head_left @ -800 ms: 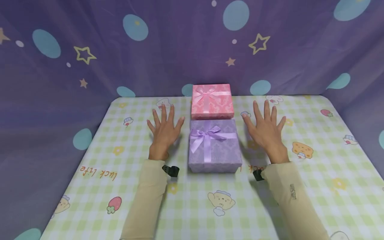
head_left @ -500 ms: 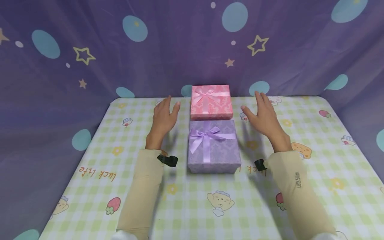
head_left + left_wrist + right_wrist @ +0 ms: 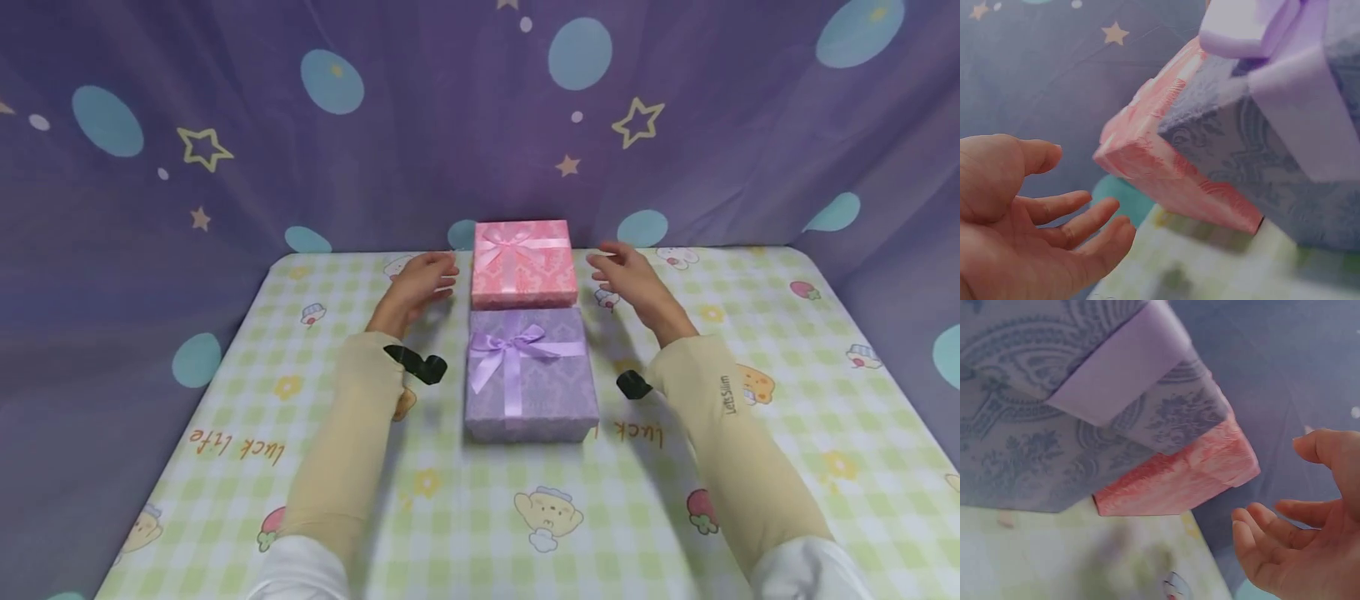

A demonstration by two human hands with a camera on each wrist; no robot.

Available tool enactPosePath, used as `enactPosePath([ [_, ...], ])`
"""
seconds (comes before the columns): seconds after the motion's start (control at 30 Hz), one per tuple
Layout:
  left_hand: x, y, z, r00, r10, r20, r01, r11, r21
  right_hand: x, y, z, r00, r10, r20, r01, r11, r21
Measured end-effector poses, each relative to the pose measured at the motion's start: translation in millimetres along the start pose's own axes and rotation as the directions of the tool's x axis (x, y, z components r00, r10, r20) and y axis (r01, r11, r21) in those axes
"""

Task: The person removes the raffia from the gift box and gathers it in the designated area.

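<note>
A pink gift box (image 3: 523, 271) with a pale pink ribbon bow lies at the back of the table. Directly in front of it is a larger purple gift box (image 3: 532, 396) with a lilac bow. My left hand (image 3: 422, 285) hovers just left of the pink box, fingers loosely bent and apart from it. On the other side, my right hand (image 3: 632, 279) is held beside the pink box, likewise with a gap. Both wrist views show the pink box (image 3: 1166, 169) partly hidden behind the purple one (image 3: 1060, 437), and nothing in either palm.
A checked green-and-white tablecloth (image 3: 420, 533) with cartoon prints covers the table. Behind it and along both sides hangs a purple curtain (image 3: 435, 125) with stars and blue ovals, close to the pink box's back.
Both hands have lifted from flat, spread poses, turned palms inward and moved closer to the pink box's sides. Their fingers have bent. The boxes have kept their places on the table.
</note>
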State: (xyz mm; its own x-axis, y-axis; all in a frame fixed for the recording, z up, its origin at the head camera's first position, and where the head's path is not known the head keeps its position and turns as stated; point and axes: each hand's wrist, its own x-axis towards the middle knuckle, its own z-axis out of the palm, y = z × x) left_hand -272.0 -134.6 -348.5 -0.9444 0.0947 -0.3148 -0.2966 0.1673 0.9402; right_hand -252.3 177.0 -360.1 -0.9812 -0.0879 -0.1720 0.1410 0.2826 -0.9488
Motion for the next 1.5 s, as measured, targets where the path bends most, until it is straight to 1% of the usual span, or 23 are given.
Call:
enactPosePath([
  [0.07, 5.0, -3.0, 2.0, 0.999, -0.043, 0.021, 0.044, 0.998, -0.051, 5, 2, 4.0, 0.999, 0.038, 0.038, -0.039, 0.999, 0.037],
  [0.13, 8.8, -5.0, 4.9, 0.997, -0.066, 0.035, 0.069, 0.995, -0.078, 8, 4, 7.5, 0.996, 0.064, 0.067, -0.068, 0.996, 0.061],
  [0.3, 13.0, -6.1, 13.0, 0.997, -0.065, 0.042, 0.067, 0.996, -0.057, 15, 6, 14.8, 0.991, 0.094, 0.097, -0.105, 0.988, 0.115],
  [0.43, 16.7, -8.0, 16.1, 0.996, -0.071, 0.048, 0.073, 0.997, -0.035, 18, 8, 18.5, 0.988, 0.105, 0.117, -0.122, 0.982, 0.147],
  [0.53, 20.0, -10.7, 16.7, 0.995, -0.081, 0.066, 0.084, 0.995, -0.053, 20, 10, 19.1, 0.986, 0.110, 0.129, -0.130, 0.978, 0.162],
  [0.63, 22.0, -12.9, 16.4, 0.993, -0.086, 0.080, 0.093, 0.992, -0.086, 21, 10, 18.2, 0.983, 0.115, 0.147, -0.143, 0.969, 0.202],
  [0.77, 23.0, -13.4, 16.7, 0.992, -0.095, 0.083, 0.104, 0.988, -0.118, 22, 9, 16.4, 0.977, 0.140, 0.162, -0.177, 0.954, 0.241],
  [0.93, 24.2, -11.9, 18.3, 0.991, -0.100, 0.086, 0.111, 0.985, -0.132, 22, 7, 14.2, 0.973, 0.172, 0.155, -0.208, 0.945, 0.252],
  [1.23, 25.4, -6.8, 17.0, 0.991, -0.110, 0.077, 0.118, 0.988, -0.096, 23, 4, 12.5, 0.976, 0.159, 0.148, -0.196, 0.937, 0.289],
  [1.37, 24.4, -2.6, 16.2, 0.992, -0.110, 0.068, 0.116, 0.988, -0.099, 24, 1, 12.4, 0.978, 0.155, 0.139, -0.188, 0.942, 0.279],
  [1.5, 22.7, 2.1, 16.3, 0.993, -0.094, 0.066, 0.100, 0.989, -0.106, 25, -3, 11.3, 0.982, 0.140, 0.124, -0.170, 0.945, 0.281],
])
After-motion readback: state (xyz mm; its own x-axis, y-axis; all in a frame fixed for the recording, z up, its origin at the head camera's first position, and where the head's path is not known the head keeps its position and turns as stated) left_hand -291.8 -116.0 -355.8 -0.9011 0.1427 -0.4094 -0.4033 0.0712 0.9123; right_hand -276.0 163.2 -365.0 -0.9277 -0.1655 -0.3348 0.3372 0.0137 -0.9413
